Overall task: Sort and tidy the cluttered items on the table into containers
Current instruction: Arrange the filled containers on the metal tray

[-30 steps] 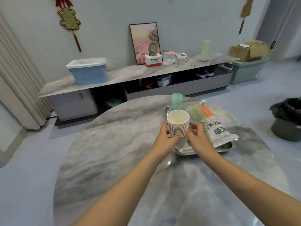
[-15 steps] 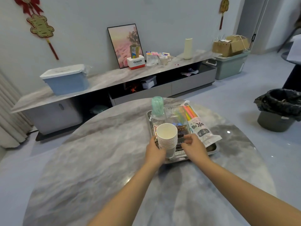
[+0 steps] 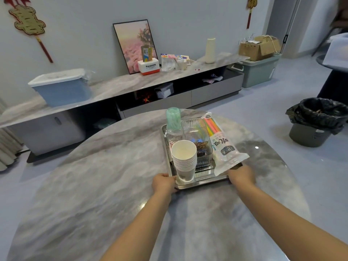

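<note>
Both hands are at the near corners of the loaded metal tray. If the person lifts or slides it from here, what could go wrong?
The tall paper cup stack stands at the metal tray near edge beside the left hand; a tilt could topple it. The straw packet overhangs the rim above the right hand and might slide off.

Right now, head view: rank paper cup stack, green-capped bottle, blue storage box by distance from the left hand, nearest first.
1. Paper cup stack: on the tray's near left corner, just beyond the left hand.
2. Green-capped bottle: at the tray's far left corner.
3. Blue storage box: off the table, on the long cabinet to the left.
</note>
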The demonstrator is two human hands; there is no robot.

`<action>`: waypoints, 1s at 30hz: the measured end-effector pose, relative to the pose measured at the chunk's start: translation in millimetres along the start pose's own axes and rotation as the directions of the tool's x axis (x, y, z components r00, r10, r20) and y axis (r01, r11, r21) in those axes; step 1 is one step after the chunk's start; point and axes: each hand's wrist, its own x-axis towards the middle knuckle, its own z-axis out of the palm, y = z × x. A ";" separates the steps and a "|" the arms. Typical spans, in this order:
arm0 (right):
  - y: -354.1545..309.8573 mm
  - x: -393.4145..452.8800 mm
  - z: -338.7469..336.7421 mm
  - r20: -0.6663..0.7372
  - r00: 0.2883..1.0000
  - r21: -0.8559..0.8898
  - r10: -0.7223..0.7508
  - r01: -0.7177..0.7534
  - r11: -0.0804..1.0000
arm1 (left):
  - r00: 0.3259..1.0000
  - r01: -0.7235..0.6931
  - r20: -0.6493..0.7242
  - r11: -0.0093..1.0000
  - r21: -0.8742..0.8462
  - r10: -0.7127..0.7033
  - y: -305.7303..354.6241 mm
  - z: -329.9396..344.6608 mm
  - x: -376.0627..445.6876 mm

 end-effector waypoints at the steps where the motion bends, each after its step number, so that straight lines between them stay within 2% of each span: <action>1: 2.3 1.8 -1.3 0.015 1.000 0.036 -0.013 0.012 0.999 | 1.000 0.013 0.004 1.000 -0.020 -0.012 0.4 0.4 0.1; 4: 0.8 6.8 -5.4 0.042 0.996 0.039 -0.080 0.078 0.996 | 0.999 0.035 0.026 0.995 -0.093 -0.032 2.2 3.0 0.4; 11: -19.0 32.1 -8.4 0.209 0.953 0.051 -0.221 0.215 0.975 | 1.000 0.020 0.023 0.987 -0.159 -0.016 17.9 13.0 17.7; 16: -31.8 49.6 -0.1 0.238 0.917 -0.007 -0.321 0.332 0.943 | 0.999 0.031 -0.001 0.972 -0.234 -0.032 30.5 17.9 36.5; 21: -46.1 54.5 6.5 0.236 0.909 -0.087 -0.343 0.371 0.924 | 1.000 0.006 -0.023 0.970 -0.243 -0.012 40.5 18.0 49.6; 26: -44.2 68.8 17.9 0.204 0.902 -0.055 -0.380 0.398 0.916 | 1.000 -0.015 -0.014 0.973 -0.229 0.012 43.8 19.7 65.9; 28: -39.5 69.2 22.3 0.167 0.903 -0.037 -0.395 0.406 0.913 | 1.000 -0.011 -0.009 0.981 -0.192 0.009 42.0 20.1 71.1; 30: -38.5 63.8 27.5 0.100 0.909 -0.077 -0.405 0.413 0.907 | 1.000 -0.024 -0.003 0.996 -0.084 0.024 45.0 17.0 69.4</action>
